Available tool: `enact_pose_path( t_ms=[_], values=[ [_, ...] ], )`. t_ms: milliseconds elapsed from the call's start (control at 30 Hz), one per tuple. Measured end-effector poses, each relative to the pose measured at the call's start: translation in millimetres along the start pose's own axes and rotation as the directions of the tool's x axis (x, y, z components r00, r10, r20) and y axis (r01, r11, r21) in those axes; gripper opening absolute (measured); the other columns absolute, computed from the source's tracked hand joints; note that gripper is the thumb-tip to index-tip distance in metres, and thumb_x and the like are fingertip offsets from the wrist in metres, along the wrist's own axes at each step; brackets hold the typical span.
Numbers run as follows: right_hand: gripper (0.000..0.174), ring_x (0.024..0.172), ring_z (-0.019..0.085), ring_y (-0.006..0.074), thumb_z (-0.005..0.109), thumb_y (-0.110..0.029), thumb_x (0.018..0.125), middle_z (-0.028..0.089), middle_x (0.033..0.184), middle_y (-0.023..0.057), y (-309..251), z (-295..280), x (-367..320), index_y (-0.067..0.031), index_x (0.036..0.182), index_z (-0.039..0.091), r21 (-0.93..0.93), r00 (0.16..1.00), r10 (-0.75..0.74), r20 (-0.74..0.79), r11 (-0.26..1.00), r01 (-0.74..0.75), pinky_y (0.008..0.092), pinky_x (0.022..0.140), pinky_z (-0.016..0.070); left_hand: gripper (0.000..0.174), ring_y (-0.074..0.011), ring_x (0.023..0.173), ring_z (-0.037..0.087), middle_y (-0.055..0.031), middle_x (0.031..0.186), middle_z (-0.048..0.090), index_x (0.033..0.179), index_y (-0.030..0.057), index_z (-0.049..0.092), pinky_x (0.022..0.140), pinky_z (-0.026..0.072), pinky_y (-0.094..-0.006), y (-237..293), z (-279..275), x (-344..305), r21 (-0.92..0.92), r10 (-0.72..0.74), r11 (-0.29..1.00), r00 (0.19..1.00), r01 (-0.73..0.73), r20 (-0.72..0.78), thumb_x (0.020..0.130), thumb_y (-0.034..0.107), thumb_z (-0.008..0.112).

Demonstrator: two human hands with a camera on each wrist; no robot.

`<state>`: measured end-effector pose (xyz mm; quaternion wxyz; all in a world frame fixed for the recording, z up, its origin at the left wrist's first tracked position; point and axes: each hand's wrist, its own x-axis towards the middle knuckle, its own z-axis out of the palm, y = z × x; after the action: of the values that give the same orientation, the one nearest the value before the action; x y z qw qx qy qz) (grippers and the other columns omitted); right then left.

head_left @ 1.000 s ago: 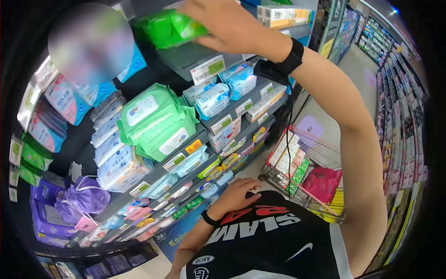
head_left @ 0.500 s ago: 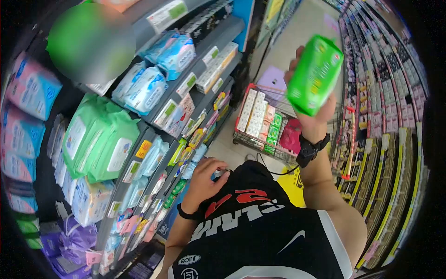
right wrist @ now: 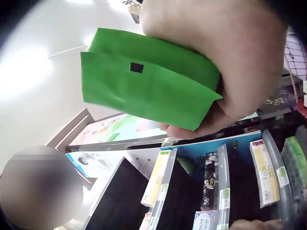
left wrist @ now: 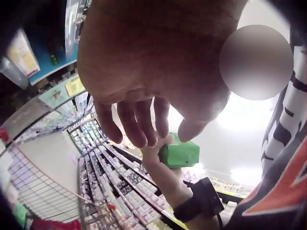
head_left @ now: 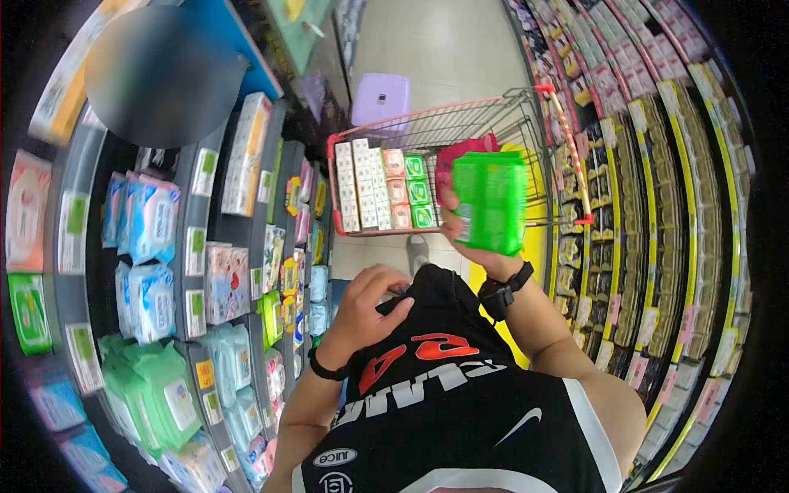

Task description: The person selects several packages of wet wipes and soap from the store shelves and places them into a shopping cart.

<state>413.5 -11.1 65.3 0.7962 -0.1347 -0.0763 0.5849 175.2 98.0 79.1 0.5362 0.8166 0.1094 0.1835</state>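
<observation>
The right hand (head_left: 493, 261) is grasping a green packet (head_left: 491, 201), its fingers and thumb wrapping round one side. The packet is appearing in front of the cart (head_left: 333, 189), perhaps hanging over its near edge, though depth is hard to judge from the head view. The left hand (head_left: 367, 316) is holding nothing; its fingers are bending loosely beside the black shirt (head_left: 444, 411). In the cart, white boxes (head_left: 347, 189), pink packs (head_left: 397, 193) and small green packs (head_left: 419, 191) are standing in rows near a red bag (head_left: 450, 164). A purple stool (head_left: 380, 99) is standing on the pale floor (head_left: 444, 41) beyond. Stocked shelves (head_left: 72, 300) are lining the left, with wipes packs (head_left: 177, 403) sitting there, and more racks (head_left: 633, 246) are running along the right.
</observation>
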Motion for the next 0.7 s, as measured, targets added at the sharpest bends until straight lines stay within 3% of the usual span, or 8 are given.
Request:
enact_pose_path(
  t_ms=[100, 200, 300, 433, 467, 567, 600, 700],
  values=[
    [0.049, 0.096, 0.063, 0.0253, 0.049, -0.045, 0.102, 0.062, 0.116, 0.0134, -4.9, -35.4, 5.6, -0.0085, 0.135, 0.052, -0.043, 0.987, 0.064, -0.146, 0.997, -0.071, 0.0396, 0.087, 0.0516, 0.058, -0.029, 0.099, 0.063, -0.0181, 0.117, 0.059, 0.129, 0.0008, 0.051, 0.09, 0.0505, -0.0392, -2.0, 18.3, 35.8, -0.099, 0.016, 0.995, 1.0, -0.017, -0.018, 0.081, 0.015, 0.079],
    [0.057, 0.126, 0.056, 0.0237, 0.061, -0.029, 0.101, 0.055, 0.138, 0.0076, -7.7, -15.0, 8.4, -0.0164, 0.15, 0.035, -0.17, 0.986, -0.022, -0.167, 0.985, -0.007, 0.0426, 0.105, 0.0491, 0.08, -0.0297, 0.113, 0.059, -0.0221, 0.131, 0.051, 0.143, -0.0021, 0.032, 0.097, 0.0489, -0.039, -14.0, 34.0, 57.1, -0.084, -0.013, 0.996, 1.0, 0.013, 0.009, 0.082, 0.019, 0.08],
    [0.056, 0.129, 0.051, 0.0203, 0.061, -0.021, 0.101, 0.052, 0.137, 0.0078, -20.8, -30.7, 13.8, -0.0163, 0.15, 0.034, -0.277, 0.979, 0.019, -0.204, 0.958, -0.076, 0.0399, 0.106, 0.0471, 0.087, -0.0304, 0.122, 0.055, -0.0232, 0.134, 0.048, 0.146, -0.0037, 0.025, 0.102, 0.0464, -0.0399, -21.3, 46.7, 82.4, -0.242, -0.135, 0.965, 0.983, 0.102, -0.121, 0.083, 0.02, 0.08],
    [0.051, 0.13, 0.048, 0.0195, 0.056, -0.017, 0.103, 0.05, 0.138, 0.009, -36.8, -45.5, 24.8, -0.0155, 0.15, 0.034, -0.56, 0.989, 0.037, -0.144, 0.821, -0.112, 0.0368, 0.108, 0.0427, 0.082, -0.0296, 0.128, 0.053, -0.0231, 0.14, 0.047, 0.15, -0.003, 0.021, 0.105, 0.0447, -0.0392, -52.3, 57.7, 104.6, -0.268, -0.346, 0.915, 0.928, 0.301, -0.14, 0.091, 0.02, 0.073],
    [0.052, 0.13, 0.047, 0.0199, 0.056, -0.015, 0.103, 0.05, 0.138, 0.0097, -44.4, -53.5, 29.3, -0.0154, 0.15, 0.033, -0.567, 0.99, 0.079, -0.114, 0.814, -0.13, 0.0363, 0.109, 0.0416, 0.072, -0.027, 0.129, 0.054, -0.0195, 0.142, 0.049, 0.151, -0.0016, 0.027, 0.107, 0.0446, -0.04, -52.6, 57.6, 115.4, -0.193, -0.377, 0.918, 0.915, 0.347, -0.142, 0.098, 0.03, 0.064],
    [0.065, 0.117, 0.054, 0.0193, 0.063, -0.007, 0.098, 0.048, 0.131, 0.0105, -65.1, -70.6, 41.0, -0.0148, 0.153, 0.029, -0.561, 0.98, 0.193, -0.056, 0.806, -0.191, 0.0347, 0.099, 0.0478, 0.066, -0.0264, 0.129, 0.055, -0.0132, 0.142, 0.053, 0.149, 0.0023, 0.038, 0.11, 0.0425, -0.0409, -100.6, 65.9, 118.5, -0.842, -0.608, 0.386, 0.791, 0.376, 0.075, 0.102, 0.047, 0.053],
    [0.068, 0.113, 0.056, 0.0185, 0.064, -0.006, 0.097, 0.048, 0.128, 0.01, -71.9, -70.4, 42.1, -0.0148, 0.153, 0.029, -0.567, 0.974, 0.217, -0.057, 0.796, -0.211, 0.0341, 0.096, 0.0495, 0.073, -0.0254, 0.125, 0.058, -0.0109, 0.142, 0.055, 0.148, 0.005, 0.043, 0.109, 0.0448, -0.0428, -103.2, 66.7, 121.4, -0.83, -0.575, 0.372, 0.805, 0.415, 0.145, 0.101, 0.06, 0.045],
    [0.072, 0.097, 0.06, 0.0147, 0.074, -0.011, 0.091, 0.046, 0.119, 0.0083, -82.3, -84.5, 51.8, -0.0134, 0.148, 0.03, -0.645, 0.965, 0.239, -0.104, 0.722, -0.249, 0.0307, 0.082, 0.0519, 0.073, -0.0249, 0.126, 0.058, -0.0113, 0.143, 0.054, 0.149, 0.0059, 0.041, 0.107, 0.0462, -0.0426, -117.0, 86.4, 132.2, -0.811, -0.64, 0.393, 0.762, 0.434, 0.097, 0.101, 0.06, 0.046]
  ],
)
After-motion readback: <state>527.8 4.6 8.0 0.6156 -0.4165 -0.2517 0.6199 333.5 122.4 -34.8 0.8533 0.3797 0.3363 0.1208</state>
